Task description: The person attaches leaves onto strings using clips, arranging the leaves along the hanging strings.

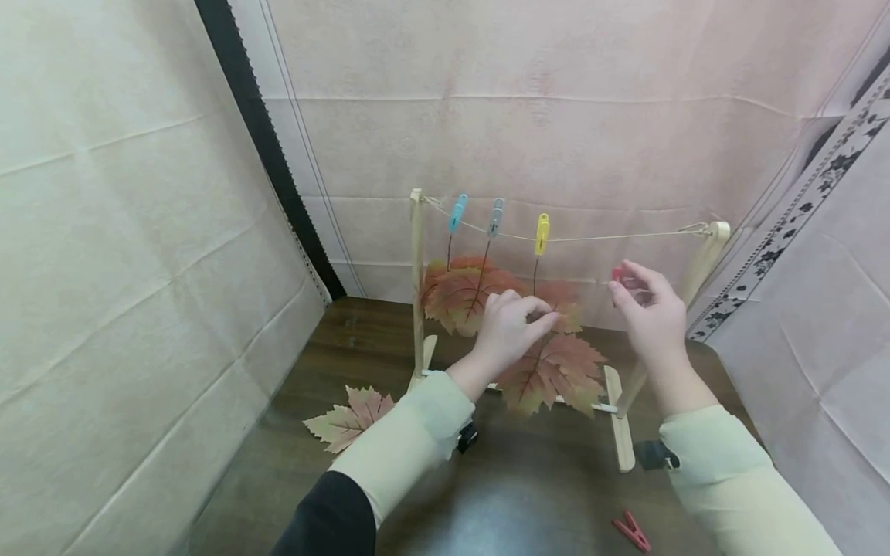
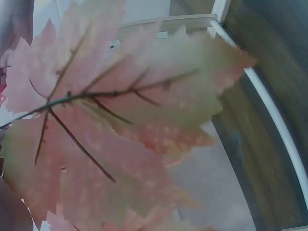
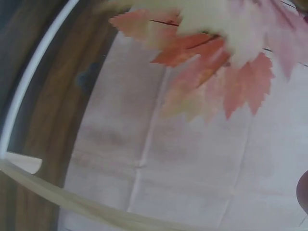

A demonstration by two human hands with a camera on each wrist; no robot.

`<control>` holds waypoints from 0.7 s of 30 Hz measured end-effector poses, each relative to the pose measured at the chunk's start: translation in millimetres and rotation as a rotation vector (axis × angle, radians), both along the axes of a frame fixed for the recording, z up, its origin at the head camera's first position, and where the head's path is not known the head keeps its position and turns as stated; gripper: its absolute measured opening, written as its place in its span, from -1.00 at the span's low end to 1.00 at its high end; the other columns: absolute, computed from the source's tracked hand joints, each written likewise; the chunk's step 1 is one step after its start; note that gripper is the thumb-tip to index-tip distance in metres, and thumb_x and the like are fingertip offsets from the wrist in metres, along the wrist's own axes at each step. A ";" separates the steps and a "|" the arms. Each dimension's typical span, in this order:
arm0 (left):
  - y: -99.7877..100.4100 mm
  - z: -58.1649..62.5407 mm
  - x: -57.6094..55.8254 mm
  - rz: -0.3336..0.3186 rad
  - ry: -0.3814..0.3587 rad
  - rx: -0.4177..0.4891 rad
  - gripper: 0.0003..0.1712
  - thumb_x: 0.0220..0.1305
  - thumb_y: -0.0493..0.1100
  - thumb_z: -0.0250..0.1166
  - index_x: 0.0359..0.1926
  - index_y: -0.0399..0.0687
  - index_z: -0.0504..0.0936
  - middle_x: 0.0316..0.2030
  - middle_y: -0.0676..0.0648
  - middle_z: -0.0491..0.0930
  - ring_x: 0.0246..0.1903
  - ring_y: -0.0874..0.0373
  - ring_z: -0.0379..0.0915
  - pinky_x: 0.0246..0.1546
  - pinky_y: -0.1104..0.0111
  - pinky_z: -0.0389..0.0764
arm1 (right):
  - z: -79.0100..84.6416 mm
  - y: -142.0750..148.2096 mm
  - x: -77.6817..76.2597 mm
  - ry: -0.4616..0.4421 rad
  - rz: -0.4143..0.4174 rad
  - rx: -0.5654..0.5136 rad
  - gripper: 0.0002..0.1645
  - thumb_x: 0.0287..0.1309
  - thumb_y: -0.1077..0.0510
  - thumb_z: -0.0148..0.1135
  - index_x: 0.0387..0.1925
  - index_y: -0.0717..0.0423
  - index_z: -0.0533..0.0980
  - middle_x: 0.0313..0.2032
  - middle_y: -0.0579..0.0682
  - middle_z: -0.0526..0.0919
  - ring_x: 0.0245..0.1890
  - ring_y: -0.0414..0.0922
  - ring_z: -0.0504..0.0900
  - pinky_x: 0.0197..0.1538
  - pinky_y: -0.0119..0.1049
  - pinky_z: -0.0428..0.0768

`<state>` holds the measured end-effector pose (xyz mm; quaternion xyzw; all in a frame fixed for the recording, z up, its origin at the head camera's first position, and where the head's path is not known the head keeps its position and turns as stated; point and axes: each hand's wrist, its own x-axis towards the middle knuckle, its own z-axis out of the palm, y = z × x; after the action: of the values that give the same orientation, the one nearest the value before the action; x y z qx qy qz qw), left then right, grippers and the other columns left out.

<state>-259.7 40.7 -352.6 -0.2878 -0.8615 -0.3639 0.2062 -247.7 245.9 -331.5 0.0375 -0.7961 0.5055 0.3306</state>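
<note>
My left hand pinches the stem of an orange-red maple leaf, which hangs below the fingers. Its dark veins fill much of the left wrist view, where the leaf lies close to the camera. To the right, just under the string, my right hand holds a small red clothespin between thumb and fingers. Blue, grey and yellow clothespins sit on the string. Leaves hang from them by their stems, partly hidden behind my left hand.
The string runs between a left wooden post and a right wooden post with flat feet. Another maple leaf lies on the dark table at left, beside my sleeve. A red clothespin lies near the front. Cloth walls surround the table.
</note>
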 end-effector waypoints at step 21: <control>38.4 35.9 -19.7 0.119 -0.108 -0.008 -0.75 0.29 0.08 0.19 -0.16 0.15 0.70 -0.34 0.22 0.66 -0.38 0.31 0.33 -0.20 0.39 0.24 | 58.7 -4.5 -9.6 0.016 0.049 -0.211 -0.60 0.12 0.22 0.28 0.05 0.11 0.54 -0.19 -0.20 0.64 -0.22 -0.26 0.57 -0.14 -0.50 0.44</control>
<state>-279.5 79.1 -316.7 -0.2169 -0.8883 -0.3628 0.1795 -257.3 241.4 -272.8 0.0260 -0.7345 0.5942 0.3266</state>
